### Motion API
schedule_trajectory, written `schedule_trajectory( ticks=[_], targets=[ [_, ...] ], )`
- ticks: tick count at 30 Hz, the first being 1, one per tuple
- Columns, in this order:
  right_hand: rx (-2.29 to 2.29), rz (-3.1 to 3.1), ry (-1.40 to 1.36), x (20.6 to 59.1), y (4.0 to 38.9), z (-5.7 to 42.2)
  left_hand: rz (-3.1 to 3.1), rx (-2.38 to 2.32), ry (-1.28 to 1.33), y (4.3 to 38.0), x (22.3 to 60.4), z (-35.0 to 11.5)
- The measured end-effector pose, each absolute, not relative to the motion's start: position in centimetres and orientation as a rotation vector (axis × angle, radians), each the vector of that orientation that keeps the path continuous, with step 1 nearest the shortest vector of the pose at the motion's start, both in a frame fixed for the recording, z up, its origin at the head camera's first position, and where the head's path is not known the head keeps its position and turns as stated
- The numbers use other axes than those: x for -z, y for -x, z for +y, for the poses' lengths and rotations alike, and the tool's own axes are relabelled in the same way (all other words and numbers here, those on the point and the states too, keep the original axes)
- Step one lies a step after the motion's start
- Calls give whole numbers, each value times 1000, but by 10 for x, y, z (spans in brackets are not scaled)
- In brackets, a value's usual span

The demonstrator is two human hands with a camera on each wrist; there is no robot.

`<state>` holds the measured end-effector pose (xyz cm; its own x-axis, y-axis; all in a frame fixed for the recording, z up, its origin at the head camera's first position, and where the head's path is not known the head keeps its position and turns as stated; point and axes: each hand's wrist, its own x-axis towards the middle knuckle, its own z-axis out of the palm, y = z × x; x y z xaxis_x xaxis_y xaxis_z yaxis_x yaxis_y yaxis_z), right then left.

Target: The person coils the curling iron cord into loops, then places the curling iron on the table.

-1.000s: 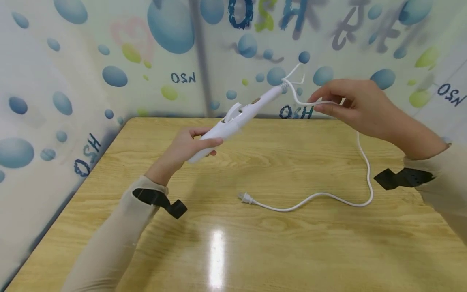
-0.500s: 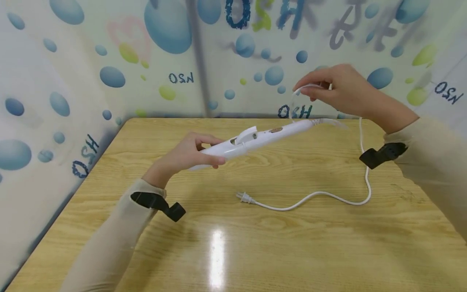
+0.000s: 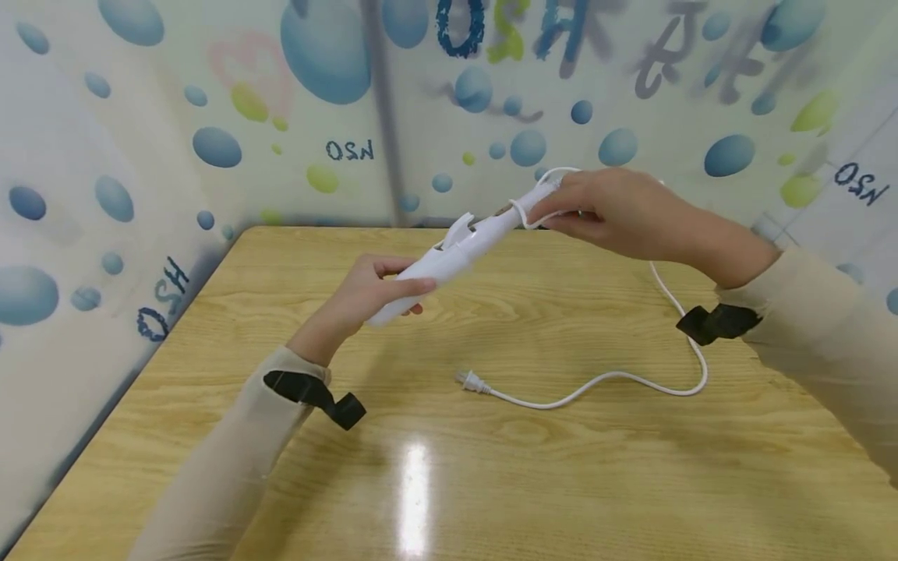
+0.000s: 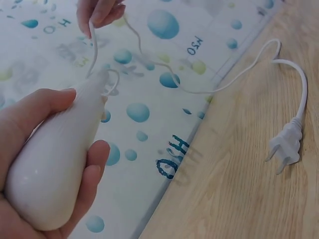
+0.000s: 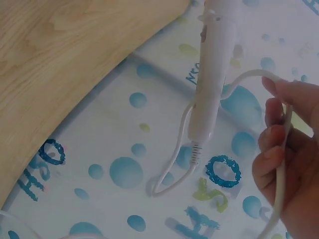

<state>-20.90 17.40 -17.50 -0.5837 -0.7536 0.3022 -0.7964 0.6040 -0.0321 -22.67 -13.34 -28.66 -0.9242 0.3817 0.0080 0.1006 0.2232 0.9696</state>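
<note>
My left hand (image 3: pixel 365 294) grips the thick end of a white curling iron (image 3: pixel 449 263), which tilts up to the right above the table. A raised lever stands midway along it. Near the thin end, my right hand (image 3: pixel 634 212) pinches the white power cord (image 3: pixel 617 375) between thumb and fingers. In the right wrist view, the cord (image 5: pixel 172 169) leaves the ribbed end, bends back and passes behind the handle (image 5: pixel 212 89) before reaching the right fingers. The two-prong plug (image 3: pixel 473 382) lies on the table; the left wrist view shows the plug (image 4: pixel 286 144) too.
A wood-grain table (image 3: pixel 561 483) spreads below both hands, with a bright light reflection near its front. Behind and to the left, a patterned sheet (image 3: pixel 435 148) with blue and green spots meets the table's edges. Black straps (image 3: pixel 309 393) circle both sleeves.
The iron's thin end dips, then rises again. My right hand goes up and over, then comes down and left beside the handle, carrying the cord round it. The plug stays put.
</note>
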Motion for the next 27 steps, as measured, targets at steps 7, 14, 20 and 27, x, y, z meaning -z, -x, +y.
schedule_trajectory(
  ticks=[7,14,20,27],
  targets=[
    [-330,-2668,-1236,182,209,185,2249,-1845,-449,226,287,-139],
    [-624,-2638,-1303,202,215,199,2245,-1874,-518,224,286,-145],
    [-904,-2659,-1304,217,223,210,2154,-1896,-645,222,286,-153],
    [-989,-2633,-1345,225,238,215,2077,-1809,-762,219,287,-160]
  ],
)
